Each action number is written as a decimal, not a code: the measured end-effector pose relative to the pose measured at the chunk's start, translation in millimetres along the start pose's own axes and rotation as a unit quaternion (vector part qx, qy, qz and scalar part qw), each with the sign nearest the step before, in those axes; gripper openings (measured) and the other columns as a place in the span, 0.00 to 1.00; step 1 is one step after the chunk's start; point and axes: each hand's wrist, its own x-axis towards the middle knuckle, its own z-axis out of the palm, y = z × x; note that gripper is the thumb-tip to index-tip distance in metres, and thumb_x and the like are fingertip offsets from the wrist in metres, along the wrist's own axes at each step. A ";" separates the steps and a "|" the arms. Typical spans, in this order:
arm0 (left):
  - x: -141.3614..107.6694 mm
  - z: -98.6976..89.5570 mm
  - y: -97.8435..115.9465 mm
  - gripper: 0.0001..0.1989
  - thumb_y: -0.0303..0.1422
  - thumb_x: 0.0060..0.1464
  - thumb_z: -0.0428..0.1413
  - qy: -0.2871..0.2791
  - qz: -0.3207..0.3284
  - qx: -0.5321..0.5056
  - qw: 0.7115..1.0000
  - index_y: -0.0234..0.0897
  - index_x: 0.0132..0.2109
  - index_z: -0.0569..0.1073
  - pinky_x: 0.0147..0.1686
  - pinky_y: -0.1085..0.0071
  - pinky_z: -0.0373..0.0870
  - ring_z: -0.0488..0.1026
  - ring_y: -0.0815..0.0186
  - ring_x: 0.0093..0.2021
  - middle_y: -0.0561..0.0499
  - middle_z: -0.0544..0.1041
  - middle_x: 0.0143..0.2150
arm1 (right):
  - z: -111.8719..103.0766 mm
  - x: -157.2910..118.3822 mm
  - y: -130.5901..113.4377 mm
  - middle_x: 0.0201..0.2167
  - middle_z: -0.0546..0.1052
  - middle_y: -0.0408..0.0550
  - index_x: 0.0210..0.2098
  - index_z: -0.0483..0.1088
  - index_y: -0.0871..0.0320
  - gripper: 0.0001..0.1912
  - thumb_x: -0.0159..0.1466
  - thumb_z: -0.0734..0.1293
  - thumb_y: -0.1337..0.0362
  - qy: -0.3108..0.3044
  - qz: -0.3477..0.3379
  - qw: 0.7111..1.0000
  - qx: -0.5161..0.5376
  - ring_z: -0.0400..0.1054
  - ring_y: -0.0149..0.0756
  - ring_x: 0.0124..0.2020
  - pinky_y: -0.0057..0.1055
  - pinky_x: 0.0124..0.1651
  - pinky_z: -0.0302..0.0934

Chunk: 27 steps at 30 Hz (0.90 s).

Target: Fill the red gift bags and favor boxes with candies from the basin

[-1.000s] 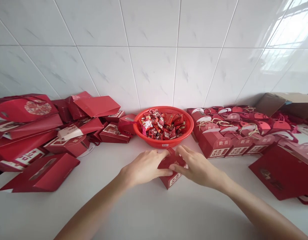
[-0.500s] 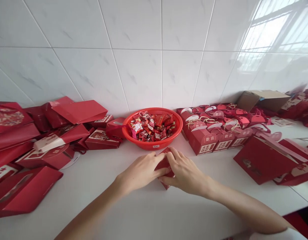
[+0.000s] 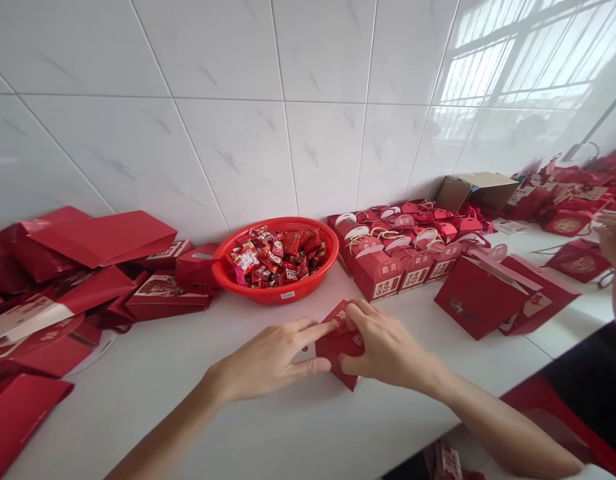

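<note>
A small red paper gift box (image 3: 344, 351) lies on the white table in front of me, gold characters on its top. My right hand (image 3: 388, 350) grips its far right side, thumb on the near part and fingers bent over the back. From the left, my left hand (image 3: 273, 353) holds the box too: its index finger presses on the top and its thumb lies at the near left edge. A pale flap with a small hole shows between that thumb and finger. Just behind is a red plastic basket (image 3: 283, 295) filled with wrapped candies (image 3: 278, 257).
Red boxes with rope handles (image 3: 388, 267) stand in rows to the right. Larger red boxes (image 3: 483, 300) and a cardboard box (image 3: 481, 190) are further right. Flattened and folded red boxes (image 3: 108, 240) pile up on the left. Another person's hand (image 3: 615, 237) appears at the right edge.
My view has swung to the right, bringing another person's hand in. My left thumb and index finger have spread apart on the box, and its top with gold characters shows more.
</note>
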 end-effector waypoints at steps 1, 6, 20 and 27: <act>-0.1 0.3 -0.1 0.30 0.52 0.65 0.49 -0.002 -0.002 -0.002 1.000 0.48 0.69 0.63 0.51 0.66 0.69 0.74 0.56 0.54 0.46 0.73 0.60 | -4.6 -3.9 5.7 0.36 0.69 0.44 0.32 0.56 0.54 0.16 0.53 0.69 0.62 0.010 0.015 1.000 0.007 0.62 0.34 0.31 0.30 0.33 0.54; 0.1 2.1 -2.6 0.33 0.53 0.64 0.50 0.008 -0.021 0.008 1.000 0.47 0.71 0.60 0.53 0.64 0.70 0.75 0.55 0.55 0.45 0.70 0.66 | -25.5 -24.2 46.5 0.31 0.67 0.42 0.29 0.52 0.53 0.15 0.56 0.67 0.60 0.099 0.109 0.989 -0.001 0.60 0.33 0.29 0.29 0.31 0.52; 18.5 27.3 -9.3 0.17 0.42 0.65 0.51 -0.048 0.029 -0.018 0.998 0.41 0.52 0.78 0.44 0.67 0.70 0.78 0.59 0.44 0.46 0.81 0.49 | -23.9 -20.6 102.0 0.28 0.69 0.44 0.28 0.55 0.52 0.17 0.54 0.67 0.52 0.200 0.173 0.965 0.009 0.59 0.35 0.26 0.30 0.29 0.53; 16.5 21.7 -11.0 0.17 0.40 0.65 0.51 -0.046 0.021 -0.017 0.999 0.41 0.53 0.78 0.45 0.67 0.70 0.78 0.59 0.44 0.46 0.81 0.51 | -17.8 -1.1 88.3 0.31 0.68 0.45 0.28 0.53 0.52 0.19 0.53 0.67 0.51 0.196 0.199 0.960 -0.001 0.62 0.39 0.30 0.32 0.30 0.55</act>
